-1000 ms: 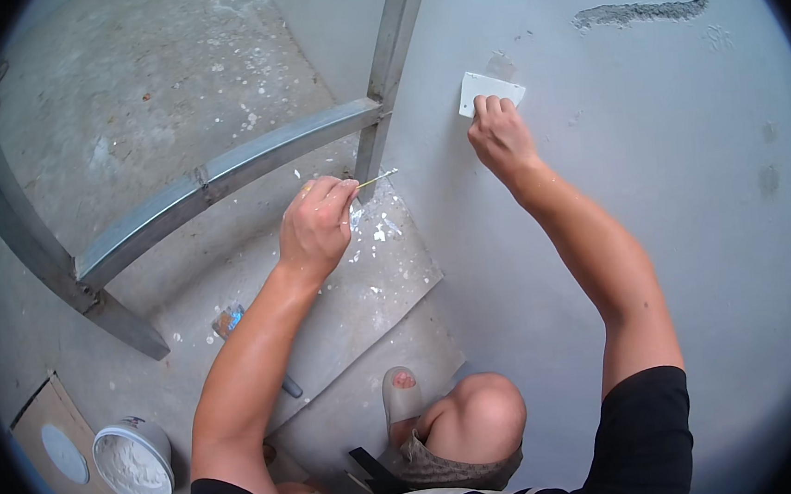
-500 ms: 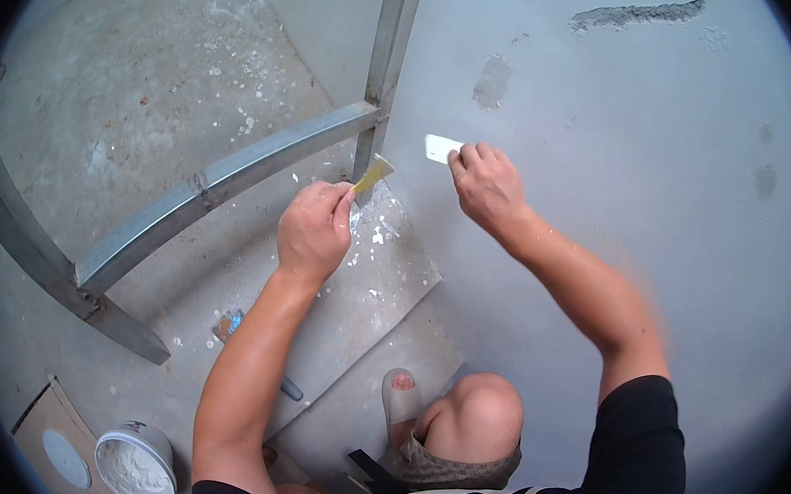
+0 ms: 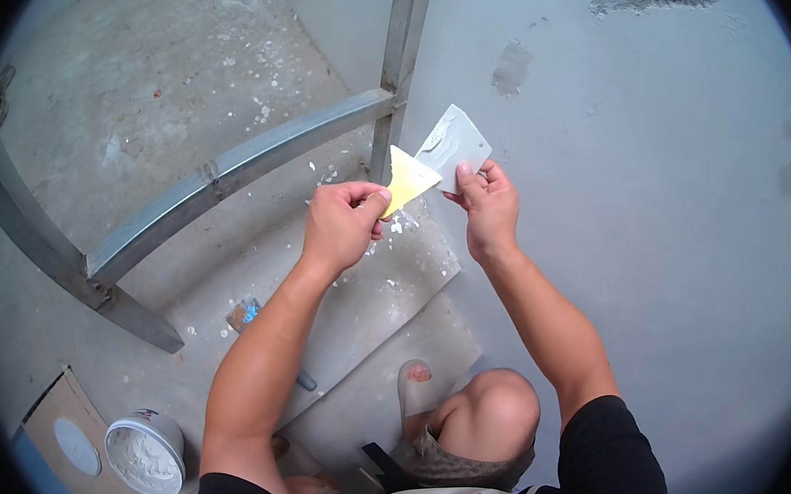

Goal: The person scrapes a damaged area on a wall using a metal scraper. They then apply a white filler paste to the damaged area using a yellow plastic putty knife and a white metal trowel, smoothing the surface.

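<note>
Beside grey wall [image 3: 654, 227], concrete steps [image 3: 364, 314]

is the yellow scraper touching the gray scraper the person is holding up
Touching. In the head view the yellow scraper in the left hand meets the lower edge of the gray scraper in the right hand, with no gap showing between the blades.

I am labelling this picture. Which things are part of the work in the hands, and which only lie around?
In use:
- yellow scraper, in left hand
- grey scraper, in right hand
- patched grey wall

Lying about:
- white tub of filler
- blue-handled tool on the step
- metal railing
</note>
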`<state>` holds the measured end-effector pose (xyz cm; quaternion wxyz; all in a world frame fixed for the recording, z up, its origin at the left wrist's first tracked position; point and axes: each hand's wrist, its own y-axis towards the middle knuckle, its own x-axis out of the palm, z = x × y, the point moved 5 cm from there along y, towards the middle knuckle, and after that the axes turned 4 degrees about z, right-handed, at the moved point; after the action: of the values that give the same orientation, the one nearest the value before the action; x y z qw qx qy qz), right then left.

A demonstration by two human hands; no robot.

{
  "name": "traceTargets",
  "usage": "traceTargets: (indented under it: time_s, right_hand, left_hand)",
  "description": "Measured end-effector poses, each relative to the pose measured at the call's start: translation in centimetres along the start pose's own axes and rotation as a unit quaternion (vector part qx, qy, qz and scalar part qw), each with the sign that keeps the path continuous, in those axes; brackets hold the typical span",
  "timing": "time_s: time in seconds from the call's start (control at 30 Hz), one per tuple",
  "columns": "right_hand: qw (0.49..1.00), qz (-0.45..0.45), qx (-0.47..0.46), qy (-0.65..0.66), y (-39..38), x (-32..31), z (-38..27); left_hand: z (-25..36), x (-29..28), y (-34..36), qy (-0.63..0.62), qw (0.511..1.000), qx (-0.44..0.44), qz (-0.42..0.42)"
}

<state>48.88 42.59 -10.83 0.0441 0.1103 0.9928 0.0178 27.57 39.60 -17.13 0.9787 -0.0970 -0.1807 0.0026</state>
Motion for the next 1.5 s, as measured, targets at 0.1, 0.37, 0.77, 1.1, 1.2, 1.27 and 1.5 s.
traceTargets:
  time_s: [0.1,0.37,0.77,1.1,1.2,1.27,1.5]
  right_hand:
    - [0.999,-0.025,-0.032,-0.025,-1.0,0.6,-0.3]
    - [0.992,-0.003,0.092,-0.08,-5.3,-0.3,1.9]
    - [0.993,0.048,0.004,-0.106,0.4,-1.4,-4.6]
    - [0.439,0.041,-0.624,-0.645,8.5,3.9,-17.2]
    - [0.343,0.006,-0.624,-0.702,9.9,4.9,-16.0]
    - [0.304,-0.007,-0.625,-0.719,10.6,5.1,-15.3]
    - [0.251,-0.051,-0.593,-0.764,11.8,4.6,-11.4]
  left_hand:
    - [-0.1,0.0,0.3,-0.033,0.999,-0.024,0.019]
    - [1.4,-0.9,-0.1,0.162,0.941,0.253,0.154]
    - [0.9,-0.2,-0.8,0.401,0.774,0.46,0.17]
    - [0.5,0.5,-0.7,0.378,0.792,0.453,0.159]
    - [0.7,0.3,-0.7,0.377,0.792,0.451,0.166]
    - [0.8,0.2,-0.7,0.374,0.791,0.454,0.169]
    - [0.7,-0.2,-0.7,0.377,0.793,0.446,0.171]
